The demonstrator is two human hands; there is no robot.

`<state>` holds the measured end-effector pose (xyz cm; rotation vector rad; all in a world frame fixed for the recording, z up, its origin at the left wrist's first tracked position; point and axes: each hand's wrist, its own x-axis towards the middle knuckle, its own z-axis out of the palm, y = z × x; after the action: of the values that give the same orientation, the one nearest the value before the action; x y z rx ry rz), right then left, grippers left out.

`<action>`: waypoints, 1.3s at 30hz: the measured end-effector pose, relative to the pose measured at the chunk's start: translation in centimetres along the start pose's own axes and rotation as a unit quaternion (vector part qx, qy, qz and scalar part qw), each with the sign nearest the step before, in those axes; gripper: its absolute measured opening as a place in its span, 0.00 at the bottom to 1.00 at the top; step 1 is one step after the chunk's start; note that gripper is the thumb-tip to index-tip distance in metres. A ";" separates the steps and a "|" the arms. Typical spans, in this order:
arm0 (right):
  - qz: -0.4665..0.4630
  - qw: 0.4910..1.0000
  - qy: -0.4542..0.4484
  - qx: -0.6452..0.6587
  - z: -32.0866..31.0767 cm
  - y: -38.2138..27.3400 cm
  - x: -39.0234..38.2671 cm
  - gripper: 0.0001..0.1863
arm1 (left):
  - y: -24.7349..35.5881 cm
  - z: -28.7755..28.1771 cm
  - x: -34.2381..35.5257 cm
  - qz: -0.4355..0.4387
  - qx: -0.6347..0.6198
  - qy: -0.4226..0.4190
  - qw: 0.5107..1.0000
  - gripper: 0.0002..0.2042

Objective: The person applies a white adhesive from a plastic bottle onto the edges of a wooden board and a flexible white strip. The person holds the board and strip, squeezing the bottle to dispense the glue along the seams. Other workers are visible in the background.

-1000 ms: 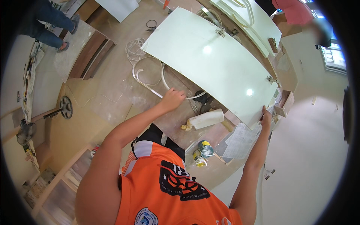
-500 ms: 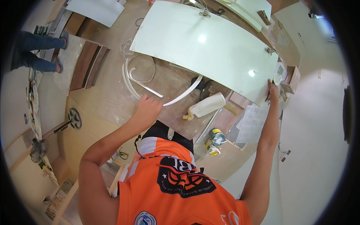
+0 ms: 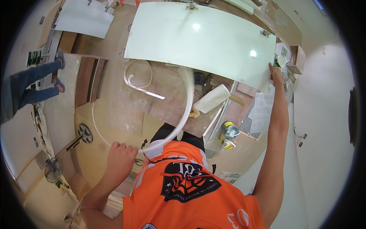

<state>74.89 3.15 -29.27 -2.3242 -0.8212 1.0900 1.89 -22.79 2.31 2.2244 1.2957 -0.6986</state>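
Note:
My left hand [image 3: 122, 156] is closed on a long white flexible strip [image 3: 187, 111], which curves down from under the near edge of a white panel [image 3: 194, 45]. My right hand [image 3: 274, 72] grips the panel's right end; two metal hinges [image 3: 265, 33] sit along the far edge. Below the panel lie another coiled white strip [image 3: 150, 92], a white plastic bottle [image 3: 213, 97] and a dark object [image 3: 199, 80], partly hidden. A white cup [image 3: 280, 61] is just beside my right hand.
Two paint cans [image 3: 230, 129] and papers [image 3: 258, 114] are at the right. A person's legs [image 3: 40, 70] rest by a wooden cabinet [image 3: 85, 80] on the left. A fan [image 3: 53, 169], a small wooden box [image 3: 296, 59] and another white board [image 3: 84, 17] stand around the room.
My left hand has pulled the strip down and left toward my body, drawing out a longer curve. My right hand stays on the panel's edge. The view has shifted, putting the panel higher.

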 end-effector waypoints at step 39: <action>0.028 0.927 0.078 0.365 7.0 18.0 -44.9 0.25 | -12.7 -6.3 42.0 -0.104 -0.492 0.429 0.750 0.14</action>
<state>52.24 -39.23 -20.47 -1.7671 -0.2174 0.9925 9.65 13.87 -21.38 1.4332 1.7250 0.9458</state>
